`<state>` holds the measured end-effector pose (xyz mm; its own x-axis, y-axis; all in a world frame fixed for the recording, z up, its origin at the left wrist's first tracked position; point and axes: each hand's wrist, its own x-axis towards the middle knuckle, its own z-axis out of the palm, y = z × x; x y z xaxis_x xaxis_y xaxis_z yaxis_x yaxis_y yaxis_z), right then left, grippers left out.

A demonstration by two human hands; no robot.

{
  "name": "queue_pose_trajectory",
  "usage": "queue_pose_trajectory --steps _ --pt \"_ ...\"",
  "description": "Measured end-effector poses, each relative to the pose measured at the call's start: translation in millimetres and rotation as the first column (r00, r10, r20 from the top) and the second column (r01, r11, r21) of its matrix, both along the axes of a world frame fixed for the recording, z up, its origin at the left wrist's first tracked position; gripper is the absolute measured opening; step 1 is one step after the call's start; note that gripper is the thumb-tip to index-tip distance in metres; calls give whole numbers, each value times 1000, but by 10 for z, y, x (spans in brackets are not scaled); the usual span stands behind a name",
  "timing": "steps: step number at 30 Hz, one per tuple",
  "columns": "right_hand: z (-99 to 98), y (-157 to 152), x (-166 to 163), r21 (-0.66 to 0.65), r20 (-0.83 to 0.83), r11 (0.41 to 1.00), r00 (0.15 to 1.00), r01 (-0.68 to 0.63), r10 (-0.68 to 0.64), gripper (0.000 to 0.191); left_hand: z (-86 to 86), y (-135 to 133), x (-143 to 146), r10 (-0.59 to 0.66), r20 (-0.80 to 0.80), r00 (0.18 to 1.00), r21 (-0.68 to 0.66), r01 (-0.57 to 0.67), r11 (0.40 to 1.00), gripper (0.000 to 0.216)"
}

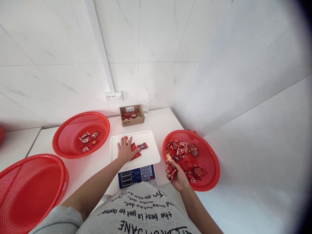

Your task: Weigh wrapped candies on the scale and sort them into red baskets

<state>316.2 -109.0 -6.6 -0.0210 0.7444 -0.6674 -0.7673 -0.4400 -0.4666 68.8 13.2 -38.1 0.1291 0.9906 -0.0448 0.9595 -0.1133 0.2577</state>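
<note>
My left hand (125, 151) lies over the white tray (148, 156) of a scale with its fingers spread. Under and beside it are small red wrapped snack packets (136, 153); the palm hides part of them. A dark-and-red packet (142, 146) rests just right of my fingertips. At the near left rim of the right red basket (212, 159), my right hand (179, 178) is closed around a few wrapped packets (173, 173), red ones and a gold-coloured one. Many red packets (186, 162) are heaped inside that basket.
The scale's blue keypad panel (136, 176) sits in front of the tray. Behind it stands a cardboard box (133, 122) of packets. To the left are a red basket (63, 130) with several packets and another red basket (60, 182). A wall socket (113, 96) is behind.
</note>
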Motion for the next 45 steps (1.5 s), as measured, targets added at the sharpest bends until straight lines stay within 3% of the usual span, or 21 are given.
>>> queue_pose_trajectory --steps 2,5,9,13,17,22,26,32,39,42,45 --pt "23 10 28 1 17 1000 1000 9 -9 25 18 36 114 29 18 999 -63 -28 998 89" --pt "52 22 53 -6 44 1000 999 16 -15 25 22 44 263 -48 15 999 -82 49 995 83" --pt "40 18 59 -9 68 1000 998 19 -18 25 -2 7 306 -208 16 978 -15 208 978 51" --pt "-8 -3 78 -4 103 1000 994 18 -18 26 -8 -16 229 -231 6 973 29 230 973 37" --pt "-30 -4 104 -14 100 1000 995 26 -24 26 14 -28 259 -174 11 985 40 174 984 49" --pt "-16 39 70 -11 95 1000 995 2 -1 24 -5 -33 494 -102 -19 995 -94 100 991 72" --pt "7 58 23 1 97 1000 995 -14 13 23 -28 -35 566 -82 -50 995 -89 78 993 74" --pt "-27 6 75 10 112 1000 994 -12 11 26 2 -17 324 -129 -36 991 22 130 991 46" --pt "-43 47 168 -4 194 999 980 52 -51 28 108 42 70 -69 115 991 -14 71 997 46" --pt "-65 97 180 79 359 994 927 80 -103 27 208 12 -186 16 185 983 46 -25 999 50" --pt "-124 122 158 157 556 983 813 99 -170 28 305 -84 -645 166 129 978 109 -180 977 54"
